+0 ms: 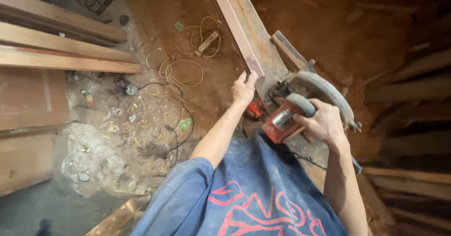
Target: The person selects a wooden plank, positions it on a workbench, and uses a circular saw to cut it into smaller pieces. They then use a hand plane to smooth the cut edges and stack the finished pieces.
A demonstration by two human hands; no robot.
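We wear a blue short-sleeved shirt (244,193), loose at the body. Its cloth is faded and speckled all over with pale dust. Red outlined shapes run across the lower front of the shirt. The left sleeve (181,193) ends above the elbow, with a folded hem. Both forearms are bare. The left hand (244,89) and right hand (324,123) carry no gloves or rings that we can see.

saw (286,118): red plastic body, dull grey metal guard, dusty all over
plank (249,34): rough reddish wood, matt, beside the saw
floor (155,10): gritty sawdust left of plank
shirt (244,193): dusty blue cloth
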